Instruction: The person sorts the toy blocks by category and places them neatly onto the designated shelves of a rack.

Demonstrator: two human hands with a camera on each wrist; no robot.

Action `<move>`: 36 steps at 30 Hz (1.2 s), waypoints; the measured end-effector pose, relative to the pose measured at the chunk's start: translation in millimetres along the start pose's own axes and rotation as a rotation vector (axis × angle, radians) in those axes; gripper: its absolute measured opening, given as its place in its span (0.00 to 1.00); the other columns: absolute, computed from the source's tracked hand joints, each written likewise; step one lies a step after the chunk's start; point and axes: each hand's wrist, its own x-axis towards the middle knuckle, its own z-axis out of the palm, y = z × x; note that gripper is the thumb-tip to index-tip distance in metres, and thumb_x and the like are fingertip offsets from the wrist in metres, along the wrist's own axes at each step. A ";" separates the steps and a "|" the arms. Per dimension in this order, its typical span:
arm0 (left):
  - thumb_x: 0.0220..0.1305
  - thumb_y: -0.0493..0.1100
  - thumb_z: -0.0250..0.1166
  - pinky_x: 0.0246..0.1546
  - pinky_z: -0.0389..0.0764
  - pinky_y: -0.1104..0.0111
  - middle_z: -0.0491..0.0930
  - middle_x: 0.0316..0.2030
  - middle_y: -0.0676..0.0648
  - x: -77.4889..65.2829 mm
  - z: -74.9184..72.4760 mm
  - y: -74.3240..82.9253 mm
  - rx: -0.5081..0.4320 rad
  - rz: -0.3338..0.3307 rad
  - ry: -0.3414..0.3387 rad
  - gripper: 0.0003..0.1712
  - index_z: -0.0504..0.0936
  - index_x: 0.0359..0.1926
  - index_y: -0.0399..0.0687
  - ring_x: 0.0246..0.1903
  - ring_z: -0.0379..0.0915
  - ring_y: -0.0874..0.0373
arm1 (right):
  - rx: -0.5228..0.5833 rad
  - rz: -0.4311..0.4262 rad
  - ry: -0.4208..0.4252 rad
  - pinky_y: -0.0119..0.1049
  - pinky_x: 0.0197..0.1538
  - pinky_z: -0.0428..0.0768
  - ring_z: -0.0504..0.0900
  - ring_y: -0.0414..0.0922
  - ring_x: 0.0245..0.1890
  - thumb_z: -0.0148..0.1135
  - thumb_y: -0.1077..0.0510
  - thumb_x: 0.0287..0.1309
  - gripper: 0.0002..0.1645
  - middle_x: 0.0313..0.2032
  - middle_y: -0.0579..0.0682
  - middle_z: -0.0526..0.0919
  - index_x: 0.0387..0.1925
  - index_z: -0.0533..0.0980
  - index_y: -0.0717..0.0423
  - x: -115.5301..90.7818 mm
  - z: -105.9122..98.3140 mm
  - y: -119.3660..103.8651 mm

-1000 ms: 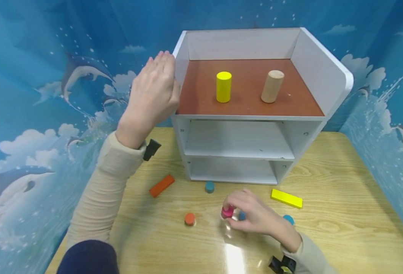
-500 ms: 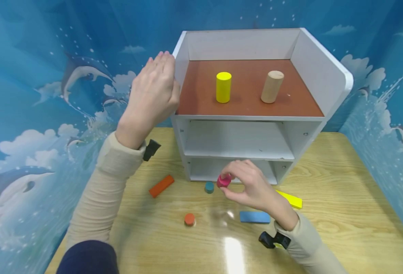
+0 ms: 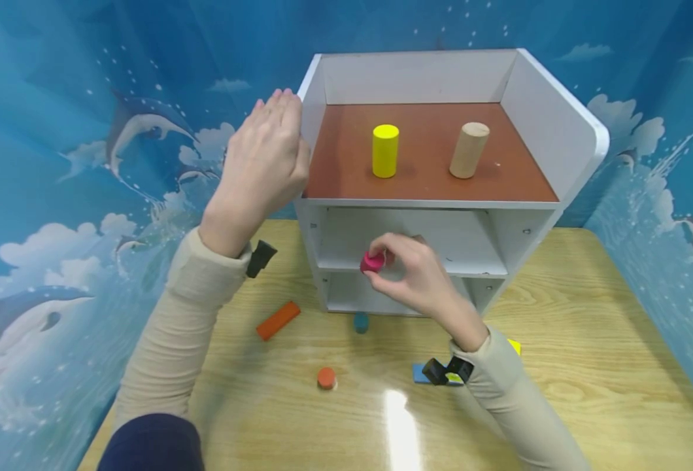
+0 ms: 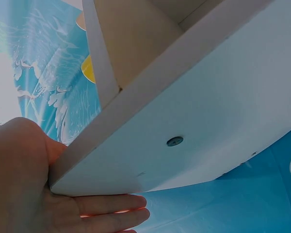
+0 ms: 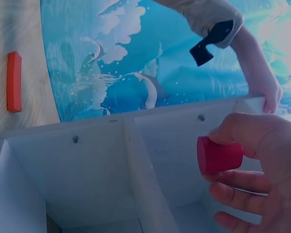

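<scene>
In the head view my right hand point(image 3: 417, 275) pinches a short pink cylinder block point(image 3: 372, 263) between thumb and fingers, in front of the middle opening of a white shelf unit point(image 3: 576, 131). The right wrist view shows the block point(image 5: 219, 155) lying sideways under the thumb, the lower fingers loosely spread. Straight fingers of my left hand point(image 3: 264, 154) lie against the unit's left side panel. Seen from the left wrist, the panel's edge point(image 4: 111, 116) sits between thumb and fingers. A yellow cylinder point(image 3: 384, 152) and a plain wood cylinder point(image 3: 469, 150) stand on the brown top.
On the wooden table point(image 3: 252, 418) lie a red-orange bar point(image 3: 278, 320), an orange disc-like block point(image 3: 325, 377) and a teal cylinder point(image 3: 361, 322). A blue bar point(image 3: 420, 374) and a yellow bar point(image 3: 516, 347) are partly hidden by my right arm. A sea-patterned curtain point(image 3: 46, 196) surrounds the table.
My right hand has lifted the pink cylinder block from the table and carried it up and forward to the shelf's middle level. My left hand has stayed in place.
</scene>
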 end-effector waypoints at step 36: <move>0.74 0.43 0.38 0.74 0.49 0.58 0.60 0.71 0.34 -0.6 0.3 0.2 0.004 -0.005 0.001 0.31 0.60 0.72 0.30 0.73 0.52 0.46 | -0.085 0.301 -0.134 0.38 0.37 0.75 0.76 0.44 0.33 0.70 0.57 0.55 0.10 0.34 0.47 0.82 0.40 0.80 0.52 33.7 40.5 37.5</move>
